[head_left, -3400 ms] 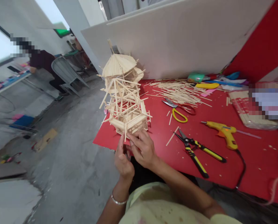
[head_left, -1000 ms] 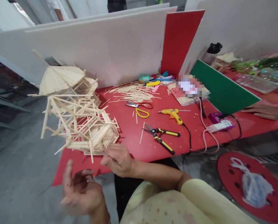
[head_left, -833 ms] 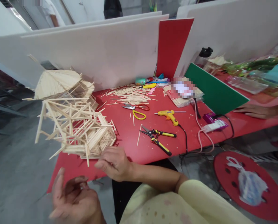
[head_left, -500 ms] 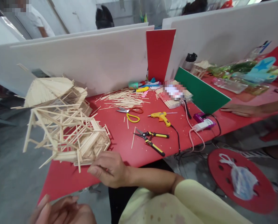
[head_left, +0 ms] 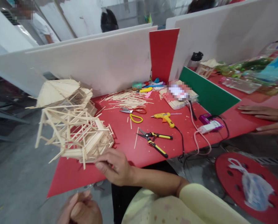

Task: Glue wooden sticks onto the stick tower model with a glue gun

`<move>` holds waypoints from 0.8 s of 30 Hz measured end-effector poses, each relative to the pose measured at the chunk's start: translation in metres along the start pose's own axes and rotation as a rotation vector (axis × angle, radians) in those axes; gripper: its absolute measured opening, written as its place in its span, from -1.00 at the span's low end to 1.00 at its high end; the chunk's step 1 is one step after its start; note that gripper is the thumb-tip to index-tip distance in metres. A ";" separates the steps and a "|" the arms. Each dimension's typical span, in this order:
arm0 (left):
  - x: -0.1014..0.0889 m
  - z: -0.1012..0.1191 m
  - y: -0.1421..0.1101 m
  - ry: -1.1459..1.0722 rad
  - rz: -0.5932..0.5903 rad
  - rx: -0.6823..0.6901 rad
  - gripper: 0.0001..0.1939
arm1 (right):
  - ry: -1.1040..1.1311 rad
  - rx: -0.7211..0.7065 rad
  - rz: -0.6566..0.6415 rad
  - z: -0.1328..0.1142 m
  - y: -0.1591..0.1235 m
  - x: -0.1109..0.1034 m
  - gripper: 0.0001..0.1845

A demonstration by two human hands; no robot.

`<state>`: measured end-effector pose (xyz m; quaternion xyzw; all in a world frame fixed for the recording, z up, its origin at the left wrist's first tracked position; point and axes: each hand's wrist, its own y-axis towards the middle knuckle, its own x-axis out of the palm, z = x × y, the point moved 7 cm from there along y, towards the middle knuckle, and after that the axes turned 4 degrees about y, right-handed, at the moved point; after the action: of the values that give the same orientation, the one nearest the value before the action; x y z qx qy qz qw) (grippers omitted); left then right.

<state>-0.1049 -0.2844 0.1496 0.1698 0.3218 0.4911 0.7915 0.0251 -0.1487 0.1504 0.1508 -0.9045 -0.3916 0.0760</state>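
Observation:
On the left of the table stands a model building of pale wooden sticks, with an open frame in front and a fan-shaped stick roof behind. My right hand is beside its near right corner, fingers curled toward the thumb; no object shows in it. Whether it touches the model, I cannot tell. Below the table edge, at the bottom left, my left hand is closed, thumb against the fingers, slightly blurred and cut off by the frame. Nothing is visible in it.
Yellow-handled pliers-like cutters, scissors and a yellow glue gun lie mid-table. Loose sticks are piled behind. A green board stands right, near another person's hands. A red stool holds a plastic bag.
The view has shifted, so the table's things appear farther right. My left hand's fingers have drawn together from a more open pose. At right, the other person's second hand has come into view.

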 end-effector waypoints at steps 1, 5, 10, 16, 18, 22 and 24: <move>0.000 0.001 0.002 0.003 0.069 0.002 -0.58 | -0.003 0.027 0.027 0.001 0.000 -0.003 -0.85; -0.007 -0.002 0.008 -0.096 0.483 -0.004 -0.62 | 0.032 0.217 0.107 0.018 -0.002 -0.011 -0.78; -0.003 -0.001 0.014 -0.223 0.516 0.020 -0.73 | 0.071 0.275 0.126 0.028 0.001 -0.014 -0.77; 0.000 0.001 0.012 -0.213 0.443 0.029 -0.69 | 0.036 0.275 0.193 0.030 0.010 -0.028 -0.77; 0.000 0.000 0.011 -0.230 0.479 0.039 -0.69 | 0.036 0.287 0.204 0.032 0.011 -0.032 -0.75; 0.004 -0.001 0.010 -0.211 0.426 0.006 -0.69 | 0.035 0.313 0.211 0.037 0.010 -0.037 -0.72; 0.006 -0.001 0.010 -0.186 0.396 -0.014 -0.68 | 0.038 0.318 0.215 0.038 0.010 -0.038 -0.72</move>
<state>-0.1105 -0.2747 0.1524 0.2686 0.2041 0.6214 0.7072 0.0494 -0.1032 0.1306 0.0709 -0.9643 -0.2304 0.1095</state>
